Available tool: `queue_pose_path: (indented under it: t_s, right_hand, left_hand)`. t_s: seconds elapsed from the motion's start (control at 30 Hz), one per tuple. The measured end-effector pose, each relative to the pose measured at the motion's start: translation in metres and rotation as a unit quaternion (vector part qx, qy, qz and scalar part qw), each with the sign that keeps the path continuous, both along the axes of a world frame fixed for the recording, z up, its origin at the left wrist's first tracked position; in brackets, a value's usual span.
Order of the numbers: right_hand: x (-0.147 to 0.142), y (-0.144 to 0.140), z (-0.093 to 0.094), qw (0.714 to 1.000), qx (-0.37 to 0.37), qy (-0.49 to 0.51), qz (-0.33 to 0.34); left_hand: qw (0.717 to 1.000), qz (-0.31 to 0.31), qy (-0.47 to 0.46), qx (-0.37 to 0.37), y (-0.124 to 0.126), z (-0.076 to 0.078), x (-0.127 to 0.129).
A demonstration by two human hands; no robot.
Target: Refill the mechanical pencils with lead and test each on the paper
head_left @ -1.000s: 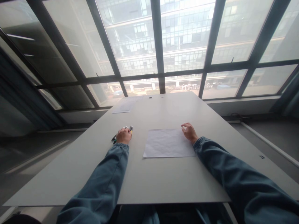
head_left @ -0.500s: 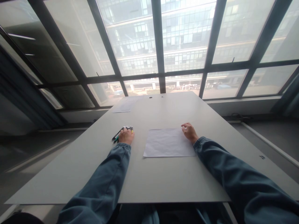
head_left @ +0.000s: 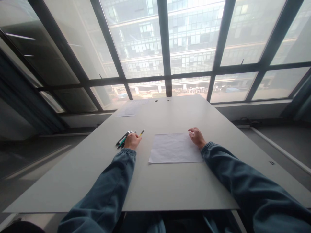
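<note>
Pens come first. My left hand [head_left: 132,141] rests on the big pale grey table [head_left: 170,191], and its fingers are curled shut around one thin pen with a yellow body and a dark tip [head_left: 141,132]. That pen pokes out past my knuckles toward about 1 o'clock. Its long side runs from my fist up and to the right, so the tip leans toward the paper. Just beside the same hand, at about 10 o'clock from it, lies a small bunch of dark and green pens [head_left: 122,140]. They lie flat on the table and point nearly the same way as the one I hold. My hand is right next to them, maybe touching, but I cannot tell for sure.

The white square sheet of paper [head_left: 174,148] lies flat at about 3 o'clock from my left hand, a little apart from it. My left hand is the one with the pen, and it is at the left edge side of the sheet.

My right hand [head_left: 197,137] sits at the top right corner of the sheet. Its fingers are loosely bent and hold nothing. The fingertips seem to touch the paper's corner.

Far up the table, at about 11 o'clock, lies another pale sheet of paper [head_left: 131,110] by the far edge. Behind the table stand tall glass windows with dark frames [head_left: 165,48].
</note>
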State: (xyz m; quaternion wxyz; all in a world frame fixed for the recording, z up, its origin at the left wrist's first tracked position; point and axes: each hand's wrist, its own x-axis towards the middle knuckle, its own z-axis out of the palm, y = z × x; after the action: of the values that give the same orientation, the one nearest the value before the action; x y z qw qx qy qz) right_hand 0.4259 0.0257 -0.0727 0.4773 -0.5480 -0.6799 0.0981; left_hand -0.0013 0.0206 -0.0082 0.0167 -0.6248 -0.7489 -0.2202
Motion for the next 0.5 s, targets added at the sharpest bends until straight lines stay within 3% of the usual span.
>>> queue_pose_path:
  t_s: [0.07, 0.13, 0.23, 0.33, 0.43, 0.5]
  right_hand:
    - [0.0, 0.0, 0.002, 1.0, 0.008, 0.008, 0.001]
    - [-0.002, -0.002, 0.008, 1.0, 0.022, 0.021, 0.01]
    - [-0.011, -0.01, 0.025, 0.996, 0.046, 0.065, 0.031]
    - [-0.031, -0.025, 0.044, 0.99, 0.049, 0.106, 0.076]
    - [-0.056, -0.042, 0.053, 0.979, -0.012, 0.124, 0.16]
    - [-0.07, -0.052, 0.052, 0.957, -0.073, 0.15, 0.238]
  left_hand:
    - [0.994, -0.042, -0.077, 0.061, -0.002, 0.003, 0.009]
    - [0.971, -0.104, -0.19, 0.101, -0.008, 0.005, 0.024]
    - [0.909, -0.205, -0.35, 0.097, -0.024, 0.005, 0.059]
    - [0.844, -0.286, -0.447, 0.076, -0.043, 0.003, 0.099]
    - [0.797, -0.334, -0.5, 0.049, -0.06, 0.001, 0.133]
    - [0.776, -0.355, -0.519, 0.039, -0.066, 0.0, 0.15]
